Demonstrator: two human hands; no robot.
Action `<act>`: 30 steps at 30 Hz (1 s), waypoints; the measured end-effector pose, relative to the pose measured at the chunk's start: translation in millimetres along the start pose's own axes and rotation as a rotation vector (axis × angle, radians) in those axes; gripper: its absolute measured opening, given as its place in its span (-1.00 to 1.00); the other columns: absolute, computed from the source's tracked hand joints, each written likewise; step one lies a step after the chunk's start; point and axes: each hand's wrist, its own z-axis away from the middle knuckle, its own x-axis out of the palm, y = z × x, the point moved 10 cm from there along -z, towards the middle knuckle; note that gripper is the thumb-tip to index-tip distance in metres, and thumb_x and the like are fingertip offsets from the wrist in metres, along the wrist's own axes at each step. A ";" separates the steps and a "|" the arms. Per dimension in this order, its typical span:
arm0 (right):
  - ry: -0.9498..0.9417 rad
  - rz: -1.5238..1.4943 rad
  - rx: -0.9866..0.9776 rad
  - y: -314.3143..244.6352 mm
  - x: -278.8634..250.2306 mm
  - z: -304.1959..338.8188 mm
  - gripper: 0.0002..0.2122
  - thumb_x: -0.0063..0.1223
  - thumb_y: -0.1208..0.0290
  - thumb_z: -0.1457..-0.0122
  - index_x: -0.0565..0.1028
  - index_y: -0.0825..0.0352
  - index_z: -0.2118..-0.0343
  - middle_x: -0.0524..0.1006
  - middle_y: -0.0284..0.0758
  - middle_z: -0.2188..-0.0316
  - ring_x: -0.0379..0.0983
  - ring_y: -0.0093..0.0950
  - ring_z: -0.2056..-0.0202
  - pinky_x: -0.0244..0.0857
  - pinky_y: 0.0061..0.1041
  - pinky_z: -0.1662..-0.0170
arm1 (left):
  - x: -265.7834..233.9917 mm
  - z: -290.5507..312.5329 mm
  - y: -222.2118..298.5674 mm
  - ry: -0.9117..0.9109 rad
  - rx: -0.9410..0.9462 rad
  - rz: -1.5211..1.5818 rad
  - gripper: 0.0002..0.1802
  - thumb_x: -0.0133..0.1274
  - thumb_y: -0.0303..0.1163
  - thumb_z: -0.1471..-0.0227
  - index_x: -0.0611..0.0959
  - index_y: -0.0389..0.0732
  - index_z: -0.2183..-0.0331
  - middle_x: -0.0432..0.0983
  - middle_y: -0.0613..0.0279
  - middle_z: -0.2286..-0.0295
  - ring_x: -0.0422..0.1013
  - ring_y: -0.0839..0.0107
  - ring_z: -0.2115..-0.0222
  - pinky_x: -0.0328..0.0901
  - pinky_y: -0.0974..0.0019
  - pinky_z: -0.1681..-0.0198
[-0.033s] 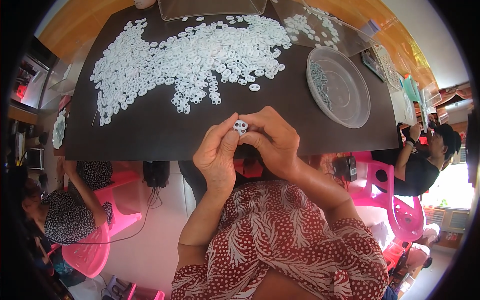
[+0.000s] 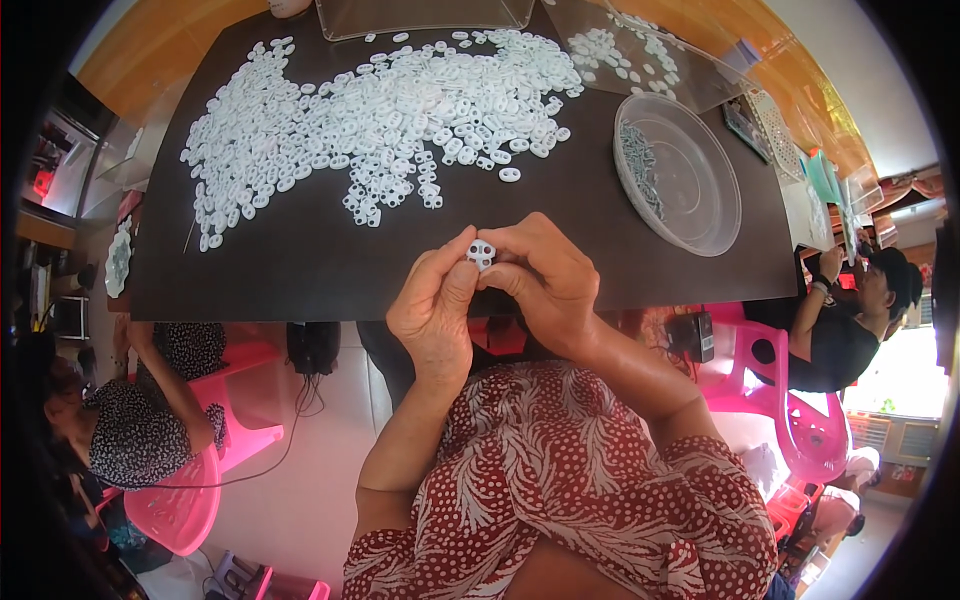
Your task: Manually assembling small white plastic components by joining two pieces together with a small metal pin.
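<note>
Between the fingertips of both hands sits a small white plastic piece with several holes [image 2: 481, 255], held up over the near edge of the dark table [image 2: 300, 285]. My left hand [image 2: 436, 310] is closed, thumb and forefinger gripping its left side. From the right, my right hand [image 2: 545, 285] pinches the same piece. Farther off spreads a large heap of white oval two-holed pieces [image 2: 420, 100]. A small group of white pieces with more holes [image 2: 372, 195] lies at the heap's near side, and a single oval piece [image 2: 510, 175] rests apart.
On the right stands a round clear plastic tub [image 2: 715, 215] with small metal pins [image 2: 640, 170] in it. A clear tray [image 2: 685, 60] with more white pieces is at the far right. People sit at left [image 2: 150, 420] and right [image 2: 850, 330], near pink plastic chairs [image 2: 250, 400].
</note>
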 end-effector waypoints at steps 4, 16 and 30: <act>0.047 0.009 -0.081 -5.3 -0.3 -0.1 -0.74 0.14 0.68 0.16 0.50 0.44 0.31 0.49 -0.32 0.54 0.32 -0.47 0.51 0.23 -0.55 0.47 | -1.2 -0.5 5.5 0.030 0.046 -0.073 -0.73 0.05 -0.46 -0.05 0.58 -0.37 0.18 0.46 0.33 0.38 0.31 0.63 0.41 0.25 0.57 0.32; 0.092 0.043 -0.133 -6.4 4.1 5.5 -0.73 0.10 0.71 0.15 0.48 0.45 0.29 0.49 -0.28 0.52 0.35 -0.43 0.51 0.26 -0.54 0.48 | -2.0 5.1 1.7 0.106 0.084 -0.079 -0.78 -0.02 -0.42 -0.12 0.55 -0.38 0.24 0.43 0.34 0.40 0.29 0.66 0.45 0.24 0.58 0.36; 0.090 0.043 -0.067 -6.1 9.4 9.9 -0.76 0.08 0.71 0.13 0.47 0.45 0.30 0.50 -0.27 0.45 0.34 -0.43 0.50 0.26 -0.52 0.46 | -5.1 5.9 3.9 0.119 0.033 -0.049 -0.78 -0.05 -0.39 -0.14 0.54 -0.36 0.26 0.43 0.34 0.42 0.28 0.68 0.44 0.22 0.58 0.35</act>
